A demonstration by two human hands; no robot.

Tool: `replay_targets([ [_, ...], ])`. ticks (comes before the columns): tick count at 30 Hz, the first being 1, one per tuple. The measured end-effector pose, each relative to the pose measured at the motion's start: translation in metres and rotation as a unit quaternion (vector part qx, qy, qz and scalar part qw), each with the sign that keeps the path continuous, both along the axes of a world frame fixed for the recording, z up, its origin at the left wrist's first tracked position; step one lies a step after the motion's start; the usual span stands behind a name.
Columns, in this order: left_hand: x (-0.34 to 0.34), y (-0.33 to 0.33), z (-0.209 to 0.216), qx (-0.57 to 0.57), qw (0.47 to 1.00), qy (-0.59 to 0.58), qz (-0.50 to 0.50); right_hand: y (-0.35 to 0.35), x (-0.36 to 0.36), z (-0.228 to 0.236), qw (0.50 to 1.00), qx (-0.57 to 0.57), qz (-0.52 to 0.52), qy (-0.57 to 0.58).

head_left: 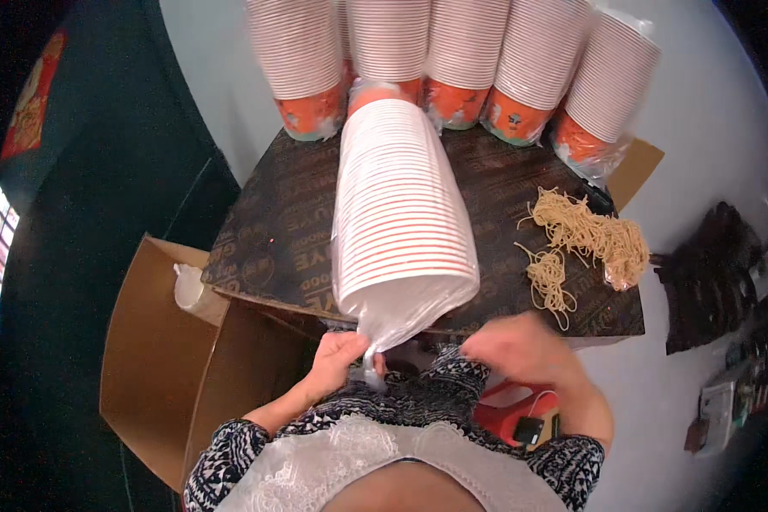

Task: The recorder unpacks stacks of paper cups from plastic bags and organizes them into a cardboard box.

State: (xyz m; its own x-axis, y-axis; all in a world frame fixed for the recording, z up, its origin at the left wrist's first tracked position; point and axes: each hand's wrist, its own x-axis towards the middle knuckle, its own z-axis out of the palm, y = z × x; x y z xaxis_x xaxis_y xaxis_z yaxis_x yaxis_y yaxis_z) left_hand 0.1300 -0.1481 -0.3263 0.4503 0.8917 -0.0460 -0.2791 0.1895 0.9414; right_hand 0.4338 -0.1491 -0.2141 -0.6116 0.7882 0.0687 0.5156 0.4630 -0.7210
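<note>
Dark floor to the left and pale grey floor to the right, seen from above. At centre, a dark brown board (282,222) with faint printed lettering, serving as a worktop. Left of it and lower, an open cardboard box (158,375) with flaps spread, something white showing at its upper inner corner.

Along the far edge of the board, a row of tall stacks of paper cups (452,51), white ribbed sides with orange printed bottoms, wrapped in clear plastic, leaning toward the camera. In front of that row, one long sleeve of stacked cups (401,213) lying along the board's middle, running from the far row toward the near edge, wrapped in a clear plastic bag gathered to a twisted tail at the near end.

Right of the sleeve, loose pale yellow dried noodles (584,235) scattered on the board, some within a clear bag near the right edge. Farther right, on the grey floor, dark clutter, too blurred to tell.

Near the lower edge, patterned black-and-white sleeves. Left hand (341,358) closed into a fist around the twisted tail of the bag, just below the board's near edge. Right hand (520,350) motion-blurred, close beside the tail, fingers curled downward; whether gripping anything cannot be told. Below it, a red object (508,414) with a small black part, partly hidden.
</note>
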Motion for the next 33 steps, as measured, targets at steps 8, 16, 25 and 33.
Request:
replay_targets([
  [8,0.003,-0.015,0.013,0.102,0.978,0.169,-0.074,-0.017,-0.104,-0.096,0.924,-0.168,-0.063,0.339],
  [16,-0.010,-0.011,0.018,0.352,0.888,0.259,0.143,-0.027,-0.109,-0.105,0.805,-0.226,-0.170,0.522],
  [25,0.004,-0.023,0.010,-0.071,0.962,-0.264,-0.017,-0.038,-0.107,-0.098,0.699,-0.306,-0.170,0.624],
  [33,0.009,-0.041,0.021,0.138,0.983,0.117,-0.015,-0.048,-0.118,-0.112,0.807,-0.195,-0.169,0.532],
])
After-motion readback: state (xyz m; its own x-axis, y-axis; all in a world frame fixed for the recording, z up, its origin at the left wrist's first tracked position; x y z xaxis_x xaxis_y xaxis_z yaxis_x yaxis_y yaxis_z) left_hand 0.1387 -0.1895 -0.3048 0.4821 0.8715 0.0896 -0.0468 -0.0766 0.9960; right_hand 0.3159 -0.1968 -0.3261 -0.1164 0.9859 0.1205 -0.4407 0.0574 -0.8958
